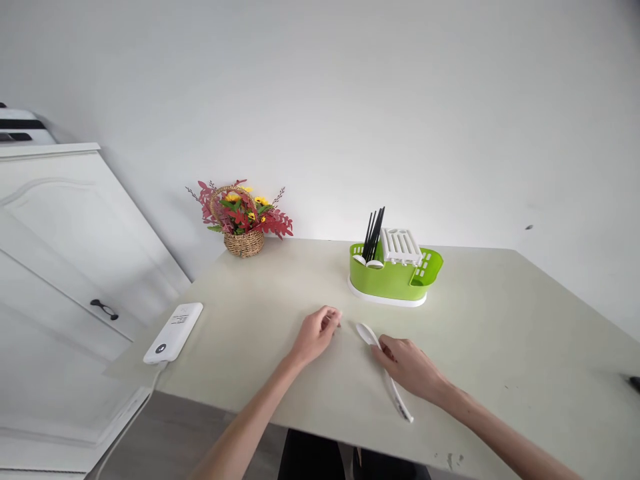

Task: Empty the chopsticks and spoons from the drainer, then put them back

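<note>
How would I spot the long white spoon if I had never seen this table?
Start at the pale table and find the green cutlery holder near the wall. In front of it the right hand rests on a white spoon. It is the only utensil lying flat; the black ones stand upright in the holder.

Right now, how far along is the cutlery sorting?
Done: black chopsticks and some white spoons already stand in the green caddy. In hand: the right hand rests on a long white spoon lying on the table; the left hand is loosely curled beside it, whether holding anything is unclear. Left: this spoon is not yet in the caddy.
</note>
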`<state>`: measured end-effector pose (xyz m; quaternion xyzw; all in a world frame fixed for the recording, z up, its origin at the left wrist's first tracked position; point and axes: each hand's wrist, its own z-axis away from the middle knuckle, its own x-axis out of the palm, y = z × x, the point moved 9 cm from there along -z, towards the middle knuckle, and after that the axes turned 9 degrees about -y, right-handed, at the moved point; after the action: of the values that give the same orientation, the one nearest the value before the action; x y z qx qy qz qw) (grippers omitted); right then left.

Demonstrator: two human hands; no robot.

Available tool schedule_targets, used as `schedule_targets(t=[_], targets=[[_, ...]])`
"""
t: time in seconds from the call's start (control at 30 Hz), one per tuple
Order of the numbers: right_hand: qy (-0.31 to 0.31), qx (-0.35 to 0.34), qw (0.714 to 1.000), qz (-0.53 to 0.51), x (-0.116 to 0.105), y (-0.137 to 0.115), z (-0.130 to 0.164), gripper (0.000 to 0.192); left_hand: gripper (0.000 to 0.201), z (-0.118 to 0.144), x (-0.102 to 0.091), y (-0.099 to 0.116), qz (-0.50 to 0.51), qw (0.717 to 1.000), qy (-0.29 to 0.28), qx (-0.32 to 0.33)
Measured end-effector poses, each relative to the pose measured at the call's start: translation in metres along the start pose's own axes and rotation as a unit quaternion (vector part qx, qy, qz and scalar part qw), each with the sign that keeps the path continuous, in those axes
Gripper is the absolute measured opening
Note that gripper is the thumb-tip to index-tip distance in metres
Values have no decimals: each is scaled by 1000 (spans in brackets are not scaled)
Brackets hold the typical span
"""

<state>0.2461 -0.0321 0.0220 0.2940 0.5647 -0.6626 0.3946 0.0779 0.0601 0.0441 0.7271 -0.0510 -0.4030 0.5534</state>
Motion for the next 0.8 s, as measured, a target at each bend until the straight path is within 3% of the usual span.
schedule_targets(t=[0.17, 0.33, 0.4, 0.47, 0.53, 0.6, 0.7, 0.8], targets=[[-37, -86, 986, -135, -8, -32, 4, 47, 41, 13, 27, 48, 22, 990, -136, 20], [-88, -128, 958, -242, -21, -43, 24, 44, 40, 13, 9, 77, 41, 987, -154, 32], [-99, -150, 943, -280, -24, -36, 35, 36, 41, 10, -18, 81, 50, 993, -99, 44], [-74, -162, 931, -319, -30, -19, 44, 35, 40, 6, -61, 84, 64, 995, 31, 67], [-17, -143, 925, -351, -35, 12, 50, 37, 38, 6, -107, 88, 75, 975, 187, 96], [47, -101, 922, -370, -37, 49, 53, 39, 37, 2, -139, 94, 71, 945, 295, 125], [116, -40, 920, -373, -36, 99, 57, 43, 35, -25, -156, 108, 23, 930, 326, 168], [146, -12, 918, -368, -34, 127, 58, 45, 30, -64, -148, 112, -70, 938, 291, 174]])
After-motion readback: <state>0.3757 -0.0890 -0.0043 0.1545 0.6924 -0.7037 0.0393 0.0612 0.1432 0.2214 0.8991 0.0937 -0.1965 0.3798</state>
